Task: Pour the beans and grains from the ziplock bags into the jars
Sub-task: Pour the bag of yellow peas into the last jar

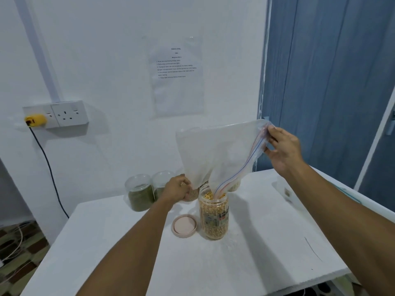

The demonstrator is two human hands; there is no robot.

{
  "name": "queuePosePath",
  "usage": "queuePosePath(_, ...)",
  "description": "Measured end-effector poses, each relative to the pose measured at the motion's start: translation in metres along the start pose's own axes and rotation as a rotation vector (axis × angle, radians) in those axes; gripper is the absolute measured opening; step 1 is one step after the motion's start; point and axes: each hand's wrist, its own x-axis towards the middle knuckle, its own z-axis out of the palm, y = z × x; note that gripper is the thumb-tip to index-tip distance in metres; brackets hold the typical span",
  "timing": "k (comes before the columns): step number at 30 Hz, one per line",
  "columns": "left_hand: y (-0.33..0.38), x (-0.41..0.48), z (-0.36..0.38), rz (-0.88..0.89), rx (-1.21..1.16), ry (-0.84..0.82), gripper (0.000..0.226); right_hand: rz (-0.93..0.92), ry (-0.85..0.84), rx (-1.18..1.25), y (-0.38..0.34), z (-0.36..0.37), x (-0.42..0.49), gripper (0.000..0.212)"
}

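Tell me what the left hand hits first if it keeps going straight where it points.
The bag, whose lower corner the left hand seems to grip; just beyond stands a pale-grain jar, then the wall. Depth is unclear.

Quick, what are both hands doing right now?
Left hand: curled, apparently gripping the lower edge of the bag.
Right hand: pinching the bag's top corner at the zip.

Right hand (282, 149) pinches the ziplock bag (215, 150) high, left hand (177, 189) grips its corner, mouth inside the jar (213, 216).
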Motion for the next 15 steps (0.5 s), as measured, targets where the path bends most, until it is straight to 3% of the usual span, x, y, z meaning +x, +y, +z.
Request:
queuePosePath(3,0.001,0.001,0.004,0.056,0.039,-0.044,0.02,0.009,-0.005,-0.01,0.003,-0.001,0.001,0.009)
queuePosePath(11,-0.006,-0.009,-0.034,0.3,0.219,0.206,0.054,0.003,0.022,-0.033,0.011,-0.002,0.004,0.009)
queuePosePath(13,-0.011,-0.012,-0.049,0.276,0.153,0.226,0.068,0.006,0.039,-0.029,0.015,0.0,0.002,0.009)
queuePosePath(15,-0.011,-0.014,-0.061,0.245,0.049,0.243,0.064,0.005,0.051,-0.018,0.018,0.002,0.001,0.009)
